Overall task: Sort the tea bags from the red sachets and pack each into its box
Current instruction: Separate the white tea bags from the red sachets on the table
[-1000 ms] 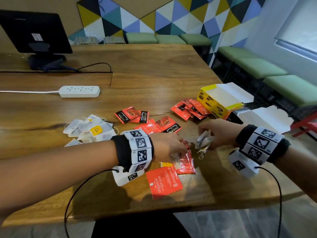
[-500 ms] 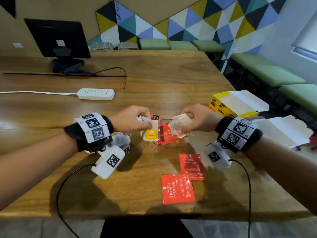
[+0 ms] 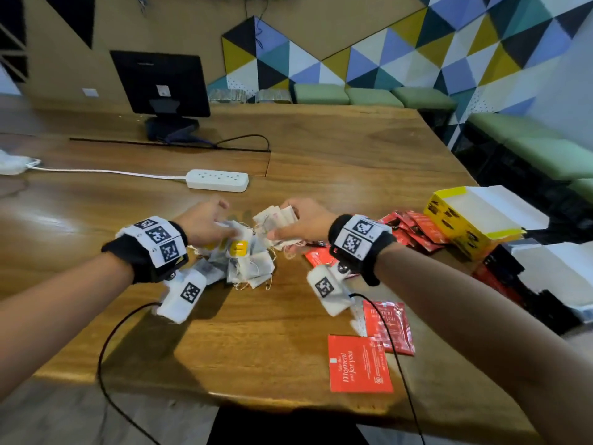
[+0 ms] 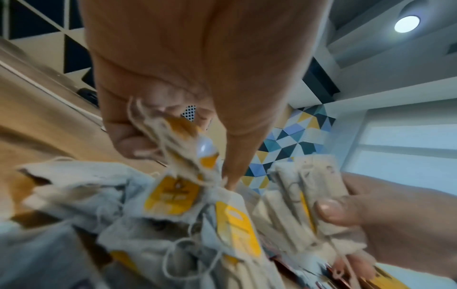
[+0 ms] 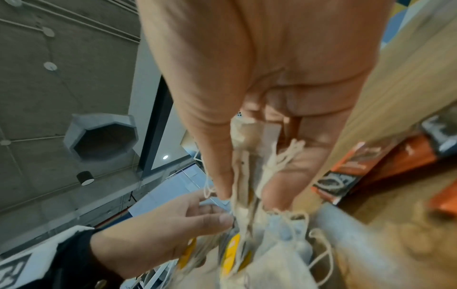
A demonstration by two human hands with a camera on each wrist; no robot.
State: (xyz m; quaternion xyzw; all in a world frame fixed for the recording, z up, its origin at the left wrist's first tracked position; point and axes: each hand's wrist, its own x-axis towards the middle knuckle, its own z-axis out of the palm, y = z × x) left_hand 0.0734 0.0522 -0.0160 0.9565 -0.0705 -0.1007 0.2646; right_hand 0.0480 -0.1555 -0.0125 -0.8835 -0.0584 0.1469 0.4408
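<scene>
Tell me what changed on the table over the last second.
The left hand left the red sachets near the table edge and now pinches strings in the tea bag pile. The right hand holds a thicker stack of tea bags. The yellow box stayed put, open.

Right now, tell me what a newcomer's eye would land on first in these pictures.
First, the two hands meeting mid-table over a heap of tea bags: the right hand grips a gathered stack of them, the left hand pinches tags and strings at the heap. Next, the bright red sachets, two lying near the table's front edge and more piled to the right beside the open yellow box.
</scene>
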